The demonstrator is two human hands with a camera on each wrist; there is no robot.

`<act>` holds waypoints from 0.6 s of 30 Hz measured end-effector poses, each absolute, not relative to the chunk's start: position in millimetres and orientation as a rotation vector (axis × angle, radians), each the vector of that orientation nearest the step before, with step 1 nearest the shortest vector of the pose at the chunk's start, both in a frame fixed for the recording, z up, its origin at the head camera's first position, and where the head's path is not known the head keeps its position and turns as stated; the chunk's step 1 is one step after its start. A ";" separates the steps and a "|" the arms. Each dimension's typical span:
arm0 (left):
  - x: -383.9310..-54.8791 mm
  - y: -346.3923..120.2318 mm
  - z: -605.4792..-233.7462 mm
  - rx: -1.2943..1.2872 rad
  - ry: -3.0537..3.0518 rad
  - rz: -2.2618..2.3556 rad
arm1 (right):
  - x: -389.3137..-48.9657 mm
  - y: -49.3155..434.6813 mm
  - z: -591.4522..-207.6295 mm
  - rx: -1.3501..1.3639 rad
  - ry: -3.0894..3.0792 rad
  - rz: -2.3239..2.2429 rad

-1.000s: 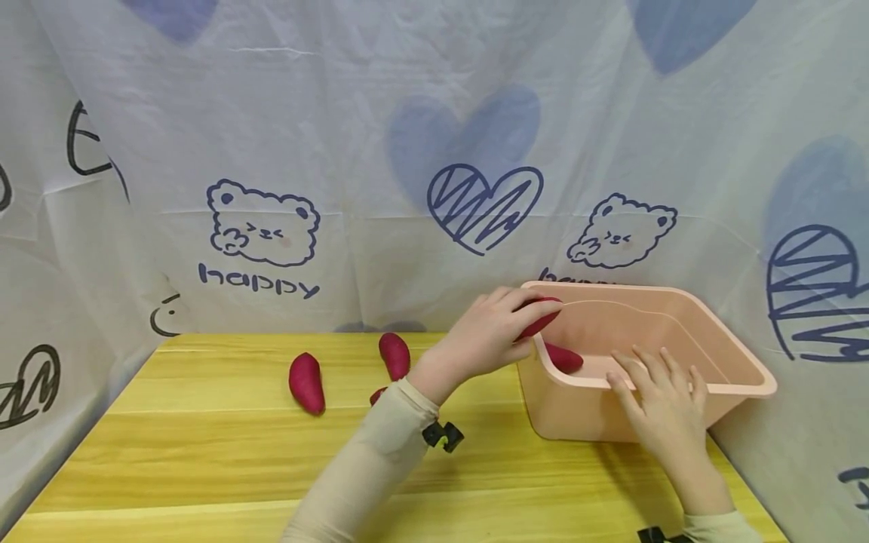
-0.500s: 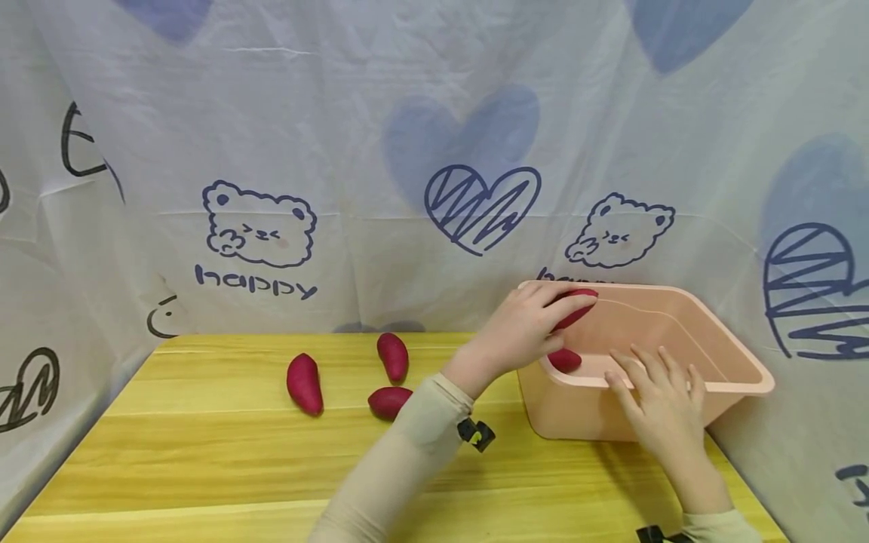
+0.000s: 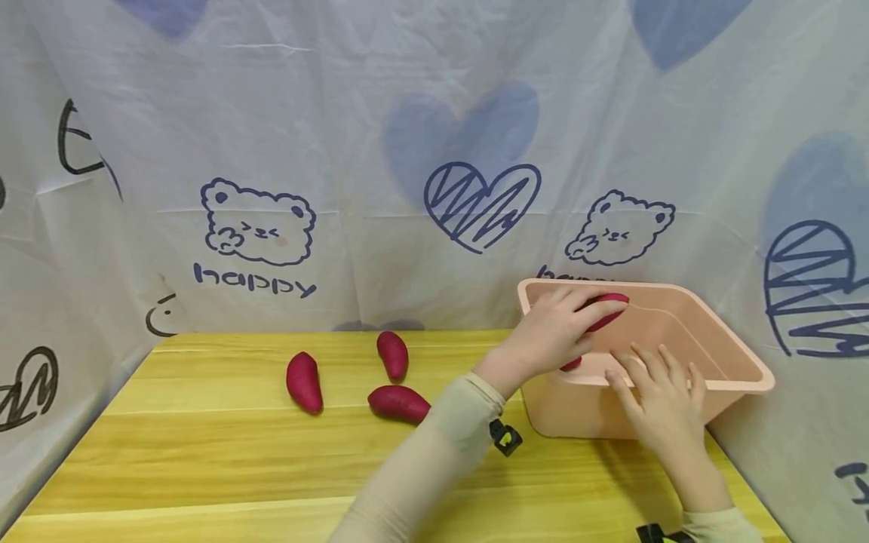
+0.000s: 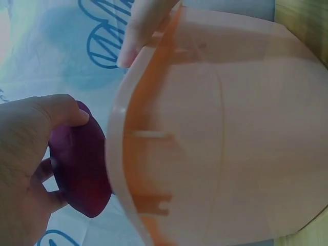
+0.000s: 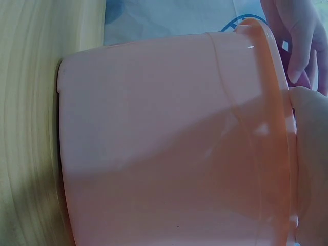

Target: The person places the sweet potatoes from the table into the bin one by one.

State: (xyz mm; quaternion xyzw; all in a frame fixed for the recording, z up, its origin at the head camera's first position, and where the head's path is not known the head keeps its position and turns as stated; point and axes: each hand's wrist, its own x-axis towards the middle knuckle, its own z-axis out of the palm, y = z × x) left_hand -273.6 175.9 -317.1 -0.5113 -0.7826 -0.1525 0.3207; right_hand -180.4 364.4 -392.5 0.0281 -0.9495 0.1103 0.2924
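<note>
My left hand (image 3: 547, 332) holds a purple-red sweet potato (image 3: 609, 310) over the left part of a peach plastic bin (image 3: 736, 389). In the left wrist view the sweet potato (image 4: 82, 164) is pinched between thumb and fingers, beside the bin's rim (image 4: 117, 138). My right hand (image 3: 668, 415) rests on the bin's near rim, its spread fingers reaching over the edge. Another sweet potato (image 3: 572, 364) lies inside the bin, partly hidden behind my left hand. On the table are three more sweet potatoes: one at left (image 3: 305, 382), one at the back (image 3: 393, 355), one nearer my left sleeve (image 3: 399, 403).
The bin stands at the right end of a yellow wood-grain table (image 3: 204, 460). A white cloth (image 3: 380, 249) printed with hearts and bears hangs behind and along both sides. My left forearm (image 3: 434, 445) crosses the table's middle.
My left hand has moved right with the sweet potato, from the bin's left rim to over its inside. The near sweet potato on the table has come into view. My right hand stays put.
</note>
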 end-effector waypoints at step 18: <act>-279.5 202.3 -336.3 -1.340 -2.165 -0.344 | -180.0 363.4 -389.9 0.068 -2.555 0.289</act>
